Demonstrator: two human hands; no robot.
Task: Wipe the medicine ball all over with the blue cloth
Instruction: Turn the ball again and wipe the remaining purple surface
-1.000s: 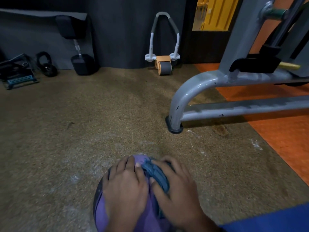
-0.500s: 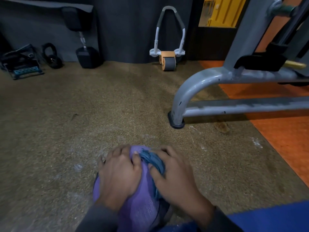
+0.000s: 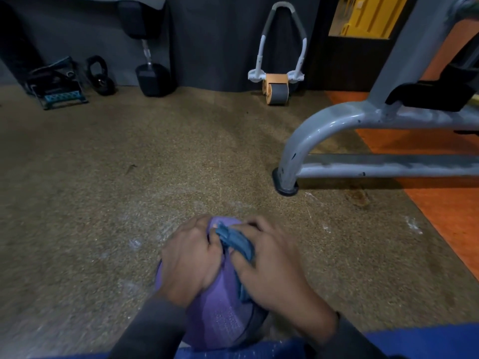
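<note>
Mid-wipe: my left hand (image 3: 190, 257) cups the medicine ball (image 3: 223, 314) while my right hand (image 3: 272, 265) presses the bunched blue cloth (image 3: 237, 240) against it; next I'd turn the ball to reach unwiped sides.

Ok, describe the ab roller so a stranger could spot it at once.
Look along the dark back wall, just left of the grey machine frame. The ab roller stands there on the brown floor. It alone has an orange-sided grey wheel under a tall arched white and grey handle.
</note>
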